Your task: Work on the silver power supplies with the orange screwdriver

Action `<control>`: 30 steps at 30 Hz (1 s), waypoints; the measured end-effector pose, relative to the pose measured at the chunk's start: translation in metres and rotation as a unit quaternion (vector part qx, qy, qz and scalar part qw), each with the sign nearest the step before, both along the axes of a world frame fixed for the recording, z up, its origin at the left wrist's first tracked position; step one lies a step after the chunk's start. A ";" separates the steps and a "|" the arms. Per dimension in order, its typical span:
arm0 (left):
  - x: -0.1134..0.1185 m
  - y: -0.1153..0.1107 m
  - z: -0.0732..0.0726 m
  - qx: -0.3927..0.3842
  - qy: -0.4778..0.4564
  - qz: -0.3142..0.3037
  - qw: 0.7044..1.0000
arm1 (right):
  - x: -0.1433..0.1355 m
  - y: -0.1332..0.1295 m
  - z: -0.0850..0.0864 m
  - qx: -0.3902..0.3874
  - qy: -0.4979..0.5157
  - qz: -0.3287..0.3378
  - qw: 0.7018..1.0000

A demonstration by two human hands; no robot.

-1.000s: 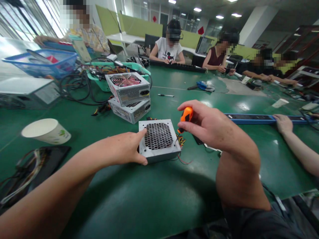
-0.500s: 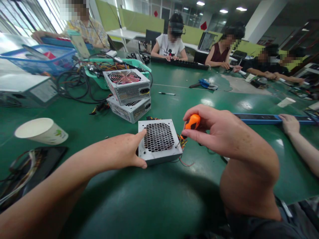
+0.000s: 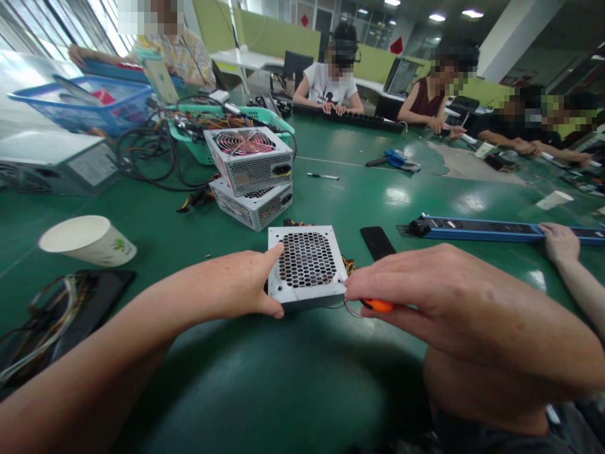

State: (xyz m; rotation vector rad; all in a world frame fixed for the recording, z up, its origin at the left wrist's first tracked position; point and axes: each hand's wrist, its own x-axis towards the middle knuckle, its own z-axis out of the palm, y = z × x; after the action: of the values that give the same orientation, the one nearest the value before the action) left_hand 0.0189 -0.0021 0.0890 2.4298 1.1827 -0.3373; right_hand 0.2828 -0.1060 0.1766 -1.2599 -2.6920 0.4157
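A silver computer power supply (image 3: 306, 260) with a honeycomb grille on top lies on the green table in front of me. My left hand (image 3: 246, 284) grips its left side, thumb and a finger at the near and upper edges. At the near right corner, my right hand (image 3: 406, 290) is closed around an orange and black screwdriver (image 3: 379, 306). Its fingertips reach the casing by the corner screw hole. The screwdriver's shaft is hidden behind the hand. Coloured wires (image 3: 348, 265) come out past the right side of the casing.
Two stacked power supplies (image 3: 250, 161) stand behind, beside a green basket (image 3: 191, 142) of cables. A paper cup (image 3: 89, 239) sits left. A black phone-like slab (image 3: 377, 242) and a blue power strip (image 3: 482, 228), touched by another person's hand (image 3: 560, 243), lie right. Co-workers sit across the table.
My right hand has lowered and turned, bringing the screwdriver from upright over the corner to low beside the casing. My left hand keeps its hold. The view has shifted slightly.
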 end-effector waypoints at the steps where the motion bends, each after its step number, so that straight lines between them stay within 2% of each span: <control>1: 0.000 0.000 0.000 -0.002 0.002 0.001 1.000 | 0.000 0.000 -0.001 0.002 0.001 -0.003 1.000; 14: 0.002 0.000 0.001 -0.007 0.019 -0.005 1.000 | 0.006 0.033 -0.014 0.056 0.028 -0.114 0.992; 17: 0.001 0.001 0.000 -0.006 0.018 -0.005 1.000 | 0.007 0.035 -0.014 0.059 0.032 -0.120 0.991; 22: 0.001 0.000 0.001 -0.008 0.020 -0.009 1.000 | 0.010 0.032 -0.009 0.105 0.055 -0.138 0.983; 30: 0.002 -0.001 0.004 -0.006 0.014 -0.008 1.000 | 0.008 0.027 -0.010 0.092 0.040 -0.105 0.989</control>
State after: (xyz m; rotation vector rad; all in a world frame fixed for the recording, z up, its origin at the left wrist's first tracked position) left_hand 0.0208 -0.0035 0.0927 2.4323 1.1714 -0.3836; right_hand 0.2908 -0.0789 0.1666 -1.4200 -2.4342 0.1807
